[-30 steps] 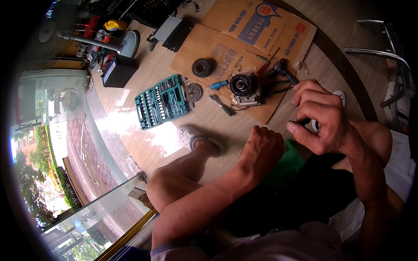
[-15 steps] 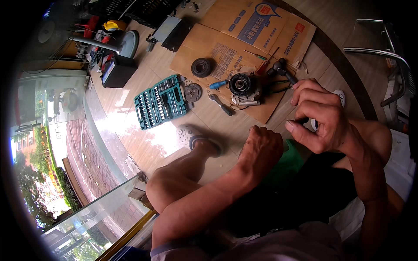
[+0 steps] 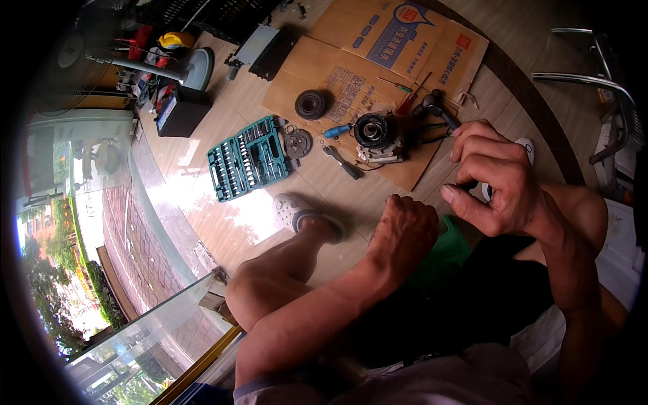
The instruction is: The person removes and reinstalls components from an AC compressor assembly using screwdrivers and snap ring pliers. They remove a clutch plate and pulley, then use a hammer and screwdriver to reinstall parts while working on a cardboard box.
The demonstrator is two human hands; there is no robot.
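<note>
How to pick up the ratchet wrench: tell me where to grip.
Grip the ratchet wrench by its dark handle, probably best from above on the near side: it lies flat, slim handle slanting nearer, metal head farther off.

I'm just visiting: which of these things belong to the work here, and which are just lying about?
Likely part of the job:
round-topped metal unit
blue-handled tool
ratchet wrench
open teal tool case
cardboard under the unit

Probably just lying about, being farther off:
black box
yellow object
chrome tube frame
</note>
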